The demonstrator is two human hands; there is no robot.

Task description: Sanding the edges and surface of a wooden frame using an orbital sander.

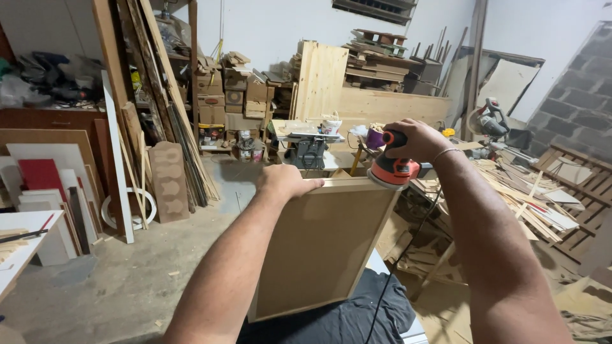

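1. Two hands on one panel (322, 245): flat brown board face, paler wooden frame round the edges, stood upright and tilted, lower end resting on a dark cloth (338, 318) below both forearms.
2. Left hand (287, 181) curled over the panel's top edge, fingers wrapped across the far side, thumb along the near rim.
3. Right hand (414, 140) closed round the top of an orange and black sander (392, 169), pressed down on the panel's top right corner, just beside the left hand.
4. Black cord (408, 245) hanging from the sander, down past the panel's right edge, beneath the right forearm.
5. Thin bracelet (444, 151) round the right wrist.
6. Beyond the left hand: a bench (306, 135) with a white bucket (331, 125) on top; contents not visible.
7. Beyond the right hand, just behind the sander: a purple cup (374, 137); contents cannot be told.
8. Further beyond the left hand: stacked cardboard boxes (233, 99), some shut, small wood pieces piled on the uppermost.
9. Right of the right forearm: a heap of pale wood offcuts (523, 204) and a slatted pallet (583, 185).
10. Left of the left forearm: boards (48, 178) leaning against the wall, grey concrete floor (140, 267) below.
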